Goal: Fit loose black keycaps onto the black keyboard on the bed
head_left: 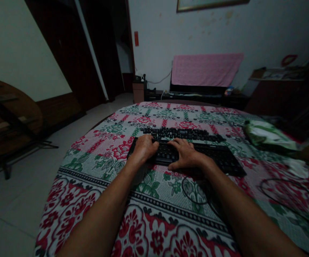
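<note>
A black keyboard (218,157) lies flat on the table, slightly angled. Behind its far edge, many loose black keycaps (183,134) form a long uneven band on the cloth. Over the keyboard's left end, my left hand (144,147) is closed, its fingers curled down and the thumb close to them; whatever they pinch, if anything, is hidden. My right hand (185,154) rests across the keyboard's middle with fingers and thumb spread apart. It covers part of the keys.
A flowered cloth (149,185) covers the round table. Black cable (194,201) loops in front of the keyboard and out to the right. A green and white plastic bag (268,135) and crumpled white tissue (298,167) lie at the right. A folded table (7,114) stands left.
</note>
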Available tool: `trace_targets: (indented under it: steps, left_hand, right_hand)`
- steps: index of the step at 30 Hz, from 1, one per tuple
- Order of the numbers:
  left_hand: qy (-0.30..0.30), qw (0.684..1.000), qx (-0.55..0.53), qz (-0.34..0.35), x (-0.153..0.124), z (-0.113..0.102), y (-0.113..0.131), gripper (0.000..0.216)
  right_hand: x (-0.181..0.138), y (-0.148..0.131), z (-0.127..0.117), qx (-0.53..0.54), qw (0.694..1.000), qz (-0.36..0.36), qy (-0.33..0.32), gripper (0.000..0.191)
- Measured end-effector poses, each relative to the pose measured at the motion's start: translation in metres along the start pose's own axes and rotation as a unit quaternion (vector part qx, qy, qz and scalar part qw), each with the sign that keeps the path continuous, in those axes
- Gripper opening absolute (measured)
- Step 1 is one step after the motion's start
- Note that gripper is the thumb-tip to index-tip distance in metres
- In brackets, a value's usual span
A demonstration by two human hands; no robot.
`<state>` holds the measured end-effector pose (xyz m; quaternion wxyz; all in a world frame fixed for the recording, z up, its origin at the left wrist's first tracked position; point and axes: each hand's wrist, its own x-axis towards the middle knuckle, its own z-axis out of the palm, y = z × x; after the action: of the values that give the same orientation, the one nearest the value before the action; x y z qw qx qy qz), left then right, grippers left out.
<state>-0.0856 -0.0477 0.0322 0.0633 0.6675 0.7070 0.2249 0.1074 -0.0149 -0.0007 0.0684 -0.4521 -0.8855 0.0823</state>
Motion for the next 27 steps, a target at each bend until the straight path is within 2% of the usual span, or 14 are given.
trace_targets:
  steps: [15, 21, 24, 27]
  left_hand:
    - [0.008, 1.000, 0.016, 0.002, -0.004, 0.001, 0.004, 0.025]
    - [0.029, 0.998, 0.049, 0.024, -0.013, -0.001, 0.017, 0.025]
    - [0.067, 0.997, 0.020, 0.025, -0.010, -0.012, 0.019, 0.024]
    - [0.071, 0.996, -0.050, -0.001, -0.003, -0.018, 0.012, 0.020]
  right_hand:
    - [-0.001, 0.000, 0.000, 0.004, 1.000, 0.004, -0.015, 0.106]
    - [0.000, 0.001, 0.001, 0.007, 1.000, 0.009, -0.016, 0.105]
    - [0.000, 0.002, 0.002, 0.006, 1.000, 0.005, -0.012, 0.106]
    - [0.000, 0.002, 0.002, 0.006, 1.000, 0.000, -0.012, 0.108]
